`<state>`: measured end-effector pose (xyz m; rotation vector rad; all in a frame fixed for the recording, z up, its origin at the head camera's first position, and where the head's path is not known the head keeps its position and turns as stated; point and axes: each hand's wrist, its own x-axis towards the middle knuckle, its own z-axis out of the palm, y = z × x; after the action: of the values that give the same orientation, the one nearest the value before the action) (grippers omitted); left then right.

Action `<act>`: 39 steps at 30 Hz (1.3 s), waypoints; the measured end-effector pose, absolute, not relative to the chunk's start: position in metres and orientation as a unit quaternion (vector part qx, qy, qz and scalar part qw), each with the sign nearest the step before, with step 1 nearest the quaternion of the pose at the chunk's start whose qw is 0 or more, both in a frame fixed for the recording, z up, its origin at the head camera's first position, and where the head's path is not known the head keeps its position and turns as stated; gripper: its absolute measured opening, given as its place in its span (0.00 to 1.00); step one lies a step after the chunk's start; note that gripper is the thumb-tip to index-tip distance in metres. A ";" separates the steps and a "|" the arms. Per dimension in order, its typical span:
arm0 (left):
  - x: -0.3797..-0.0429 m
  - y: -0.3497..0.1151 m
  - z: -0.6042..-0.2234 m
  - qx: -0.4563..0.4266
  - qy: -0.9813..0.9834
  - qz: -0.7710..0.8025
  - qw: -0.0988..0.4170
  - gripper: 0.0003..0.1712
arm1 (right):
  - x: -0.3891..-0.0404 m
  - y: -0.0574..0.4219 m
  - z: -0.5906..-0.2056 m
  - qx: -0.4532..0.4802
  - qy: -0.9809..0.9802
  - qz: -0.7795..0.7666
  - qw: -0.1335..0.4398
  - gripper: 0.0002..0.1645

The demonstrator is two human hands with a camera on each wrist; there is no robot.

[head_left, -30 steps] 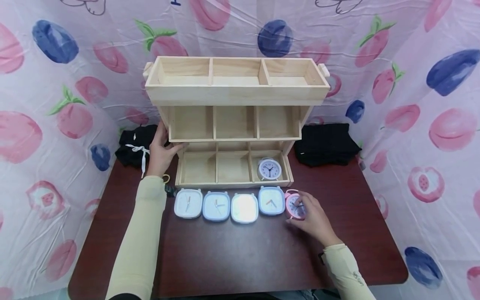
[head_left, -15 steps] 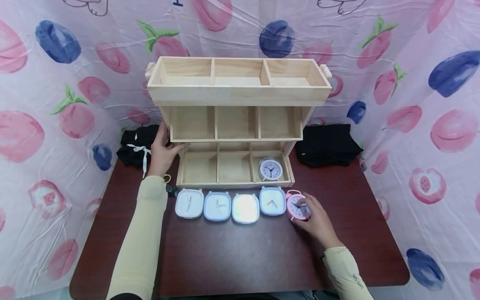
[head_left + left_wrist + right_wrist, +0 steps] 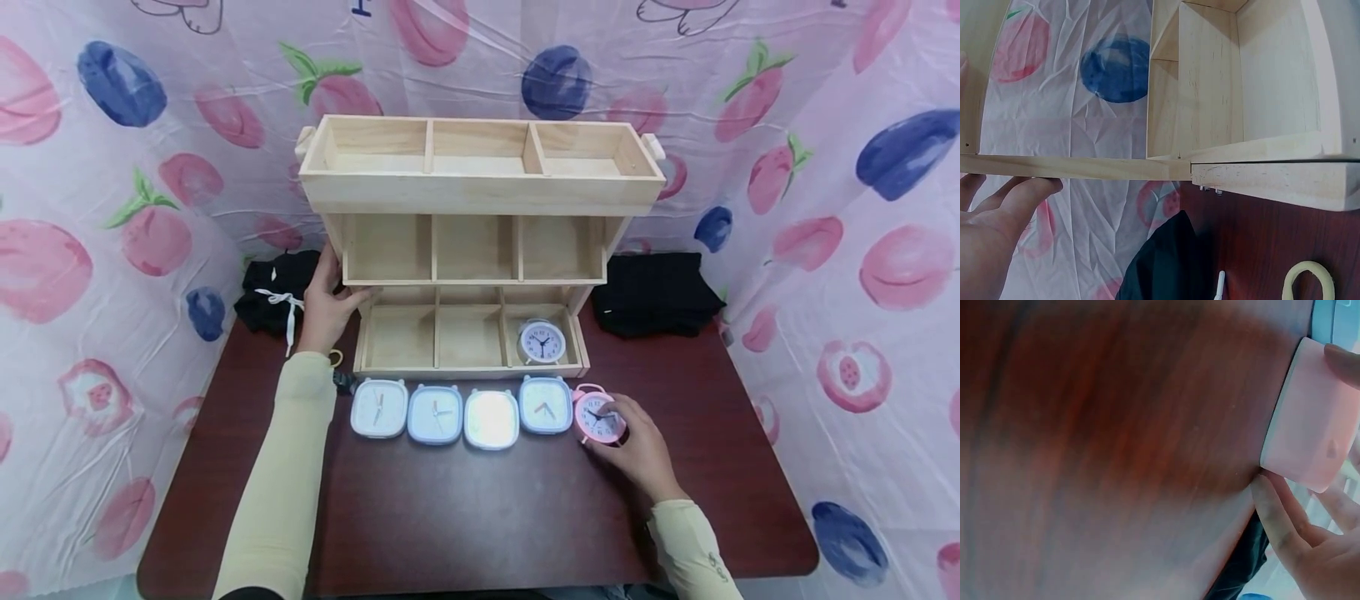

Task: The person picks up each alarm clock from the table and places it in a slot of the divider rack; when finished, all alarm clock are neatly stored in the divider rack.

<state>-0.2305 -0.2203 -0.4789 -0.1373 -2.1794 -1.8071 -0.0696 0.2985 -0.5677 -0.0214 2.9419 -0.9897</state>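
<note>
At the left side of the three-tier wooden organizer (image 3: 480, 196), my left hand (image 3: 324, 308) grips its side board, the thumb reaching under the middle tray. In the left wrist view, the left fingers (image 3: 1029, 190) lie against a long wooden strip (image 3: 1085, 167). My right hand (image 3: 637, 442) holds a pink round alarm clock (image 3: 598, 417) with twin feet, fingertips over its face and thumb at its lower edge. The right wrist view shows the clock's pink side (image 3: 1310, 419) between thumb and fingers. A white round alarm clock (image 3: 542, 342) stands in the bottom tray's right compartment.
Left of the pink clock, several square clocks (image 3: 435, 414) in white and blue lie in a row before the organizer. Black folded cloth (image 3: 656, 292) lies at the right, and a black bundle with a white cord (image 3: 273, 287) at the left. Fruit-print curtain (image 3: 135, 350) surrounds the brown table (image 3: 465, 525).
The right hand has stayed at the pink clock, which has shifted very slightly right. The left hand keeps its place on the organizer. The head view has shifted a little.
</note>
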 end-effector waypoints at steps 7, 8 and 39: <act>-0.231 -0.220 -0.479 -0.054 -0.762 -0.627 0.155 0.62 | -0.061 0.300 -0.568 0.003 0.935 -0.350 -0.063 0.31; -0.231 -0.220 -0.478 -0.053 -0.762 -0.626 0.154 0.62 | -0.060 0.300 -0.567 0.005 0.931 -0.357 -0.079 0.31; -0.231 -0.220 -0.479 -0.043 -0.757 -0.635 0.149 0.63 | -0.196 0.152 -0.493 -0.168 0.922 -0.348 -0.004 0.33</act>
<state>-0.2312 -0.2195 -0.4793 -0.1226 -2.1752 -1.8255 -0.1965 0.1516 -0.4933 -0.5295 2.9045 -1.0951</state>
